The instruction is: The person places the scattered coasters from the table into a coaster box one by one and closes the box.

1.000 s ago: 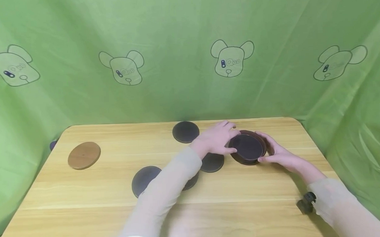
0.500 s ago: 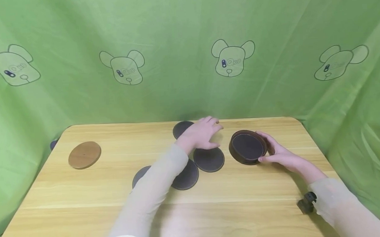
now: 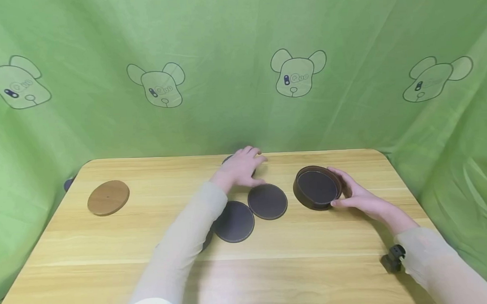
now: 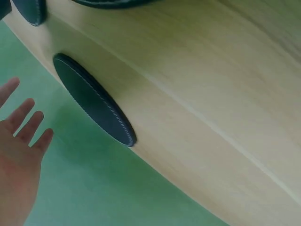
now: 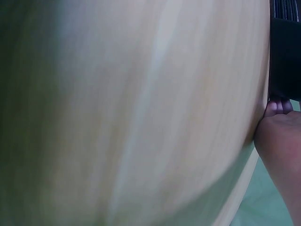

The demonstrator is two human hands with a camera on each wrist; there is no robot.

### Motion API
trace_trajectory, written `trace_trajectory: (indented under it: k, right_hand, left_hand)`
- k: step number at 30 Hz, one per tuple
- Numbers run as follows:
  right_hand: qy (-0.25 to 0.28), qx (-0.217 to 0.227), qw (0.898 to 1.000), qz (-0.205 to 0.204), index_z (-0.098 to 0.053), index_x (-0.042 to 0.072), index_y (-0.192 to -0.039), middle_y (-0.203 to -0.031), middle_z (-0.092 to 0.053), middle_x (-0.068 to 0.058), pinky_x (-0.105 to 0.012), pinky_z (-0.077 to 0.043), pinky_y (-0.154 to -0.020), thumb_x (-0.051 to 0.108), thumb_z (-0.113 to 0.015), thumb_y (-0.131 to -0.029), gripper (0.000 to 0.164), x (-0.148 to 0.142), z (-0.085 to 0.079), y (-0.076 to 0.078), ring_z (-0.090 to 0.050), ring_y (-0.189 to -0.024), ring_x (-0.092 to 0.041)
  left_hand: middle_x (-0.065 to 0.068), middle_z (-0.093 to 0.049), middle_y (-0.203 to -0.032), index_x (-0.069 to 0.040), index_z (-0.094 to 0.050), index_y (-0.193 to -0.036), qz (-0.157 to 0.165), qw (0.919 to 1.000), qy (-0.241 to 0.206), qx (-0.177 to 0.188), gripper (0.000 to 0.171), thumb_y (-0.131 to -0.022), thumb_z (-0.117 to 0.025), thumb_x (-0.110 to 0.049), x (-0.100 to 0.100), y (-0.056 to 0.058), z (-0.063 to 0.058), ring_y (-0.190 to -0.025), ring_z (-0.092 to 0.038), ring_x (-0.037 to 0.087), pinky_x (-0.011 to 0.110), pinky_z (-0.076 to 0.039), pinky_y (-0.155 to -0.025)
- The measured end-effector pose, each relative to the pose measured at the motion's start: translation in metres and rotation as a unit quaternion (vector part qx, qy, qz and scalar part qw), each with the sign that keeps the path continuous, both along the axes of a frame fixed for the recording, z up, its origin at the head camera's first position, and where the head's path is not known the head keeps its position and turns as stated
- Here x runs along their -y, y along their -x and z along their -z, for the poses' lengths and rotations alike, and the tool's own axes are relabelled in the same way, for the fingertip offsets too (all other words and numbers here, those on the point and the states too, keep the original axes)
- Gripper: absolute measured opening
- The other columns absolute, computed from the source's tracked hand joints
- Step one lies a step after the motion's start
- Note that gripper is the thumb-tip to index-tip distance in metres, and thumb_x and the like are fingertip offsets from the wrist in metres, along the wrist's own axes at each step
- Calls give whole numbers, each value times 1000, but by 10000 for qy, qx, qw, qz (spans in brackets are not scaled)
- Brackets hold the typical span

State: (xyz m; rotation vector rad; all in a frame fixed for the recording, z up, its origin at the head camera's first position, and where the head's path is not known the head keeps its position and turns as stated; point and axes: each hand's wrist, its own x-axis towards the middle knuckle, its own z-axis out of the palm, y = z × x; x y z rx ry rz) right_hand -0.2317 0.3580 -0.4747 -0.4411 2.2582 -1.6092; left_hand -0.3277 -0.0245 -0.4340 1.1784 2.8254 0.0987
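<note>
My left hand (image 3: 240, 167) is over the table's back edge with its fingers spread, covering most of a dark round coaster (image 4: 94, 101). The left wrist view shows this coaster's stitched rim and the fingers apart from it. My right hand (image 3: 358, 199) grips the right side of a round dark brown coaster holder (image 3: 304, 202), thumb in front and fingers behind. Inside the holder lies a dark coaster (image 3: 318, 187). Two more coasters, a right one (image 3: 267, 201) and a left one (image 3: 234, 221), lie flat between the hands. Another coaster (image 3: 207, 240) is mostly hidden under the left sleeve.
A brown wooden disc (image 3: 108, 198) lies at the table's left. Green cloth (image 3: 229, 103) with bear-head outlines hangs behind and beside the wooden table (image 3: 312, 275). A small black device (image 3: 393, 258) sits at the right wrist.
My left hand has moved left, away from the holder, past the right coaster to the back one. The right hand and holder have stayed in place.
</note>
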Motion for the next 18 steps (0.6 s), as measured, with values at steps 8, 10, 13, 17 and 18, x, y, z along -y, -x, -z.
trace_trajectory:
  k: [8,10,13,17,18]
  right_hand:
    - [22,-12,10000,10,-10,11,-171,-174,-7,-31,4,-25,-107,-4,-73,-88,105,1,-2,-1,-13,-161,-12]
    - [19,-1,10000,8,-10,10,-171,-174,-7,-31,4,-25,-107,-4,-73,-88,105,1,-3,-1,-12,-162,-16]
    - [-1,7,10000,21,-10,10,-170,-174,-7,-31,4,-26,-107,-4,-74,-87,106,1,-3,-1,-10,-164,-25]
    - [-30,-10,10000,28,-10,11,-171,-174,-7,-31,4,-26,-106,-4,-74,-87,106,1,-2,-1,-12,-163,-17]
    - [-31,-13,10000,27,-10,11,-171,-174,-7,-31,4,-26,-106,-4,-74,-87,106,1,-2,-1,-14,-162,-13]
  left_hand:
    - [17,-42,-164,-15,-49,-158,-194,9996,-113,188,79,-94,-75,-53,18,5,3,-154,-36,36,53,-30,-131]
    - [17,-42,-164,-14,-49,-158,-253,9992,-205,245,80,-92,-76,-52,22,5,4,-154,-37,36,54,-30,-131]
    - [15,-44,-162,-14,-50,-157,-363,9983,-331,300,83,-90,-79,-52,28,7,5,-153,-38,35,53,-31,-131]
    - [14,-46,-160,-14,-50,-157,-442,9978,-398,304,86,-87,-82,-52,34,9,9,-150,-41,33,50,-33,-130]
    - [14,-47,-160,-14,-49,-158,-456,9976,-404,316,87,-87,-83,-52,35,10,10,-150,-42,33,50,-33,-130]
